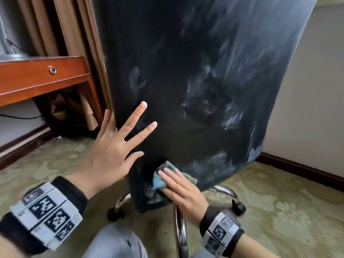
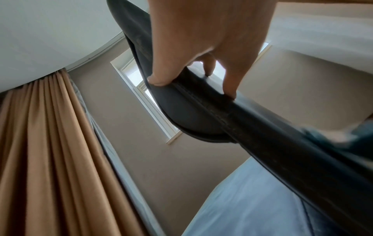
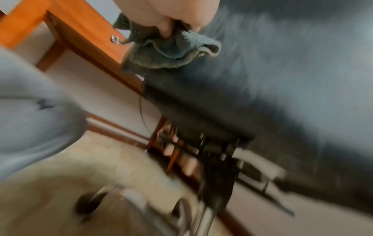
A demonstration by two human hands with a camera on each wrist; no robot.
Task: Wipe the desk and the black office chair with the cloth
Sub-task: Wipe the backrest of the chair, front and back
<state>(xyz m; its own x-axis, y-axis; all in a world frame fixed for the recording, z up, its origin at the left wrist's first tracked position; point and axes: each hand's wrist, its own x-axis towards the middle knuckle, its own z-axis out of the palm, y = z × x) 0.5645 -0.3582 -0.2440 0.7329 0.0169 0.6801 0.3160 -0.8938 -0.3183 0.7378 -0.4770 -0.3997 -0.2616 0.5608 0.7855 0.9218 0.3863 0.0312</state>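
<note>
Head view shows the back of the black office chair standing tall in front of the person. The right hand lies flat, its fingers straight, and presses the cloth against the bottom of the chair back. The left hand is spread wide. Its fingers are straight and rest on the left edge of the chair back, holding nothing. In the left wrist view those fingertips touch the stitched edge of the chair.

The worktop is off to the left, with a small round lock on its front. From here I cannot see its top, so I cannot tell if it is clean.

What could go wrong? The chair sits on little wheels, so a hard push could make it roll or spin away. The left hand only leans on the edge, so it might slip. White smeary streaks cover much of the chair back, and a dirty cloth could just spread them around. The cloth is only pressed, not gripped, so it could drop onto the carpet.

The chair back looks smooth and a bit shiny, like leather. The cloth is soft, fluffy and bunched up, blue-green in colour. The chair legs are shiny curved metal. The worktop is hard reddish wood. The carpet is green with a leafy pattern.
</note>
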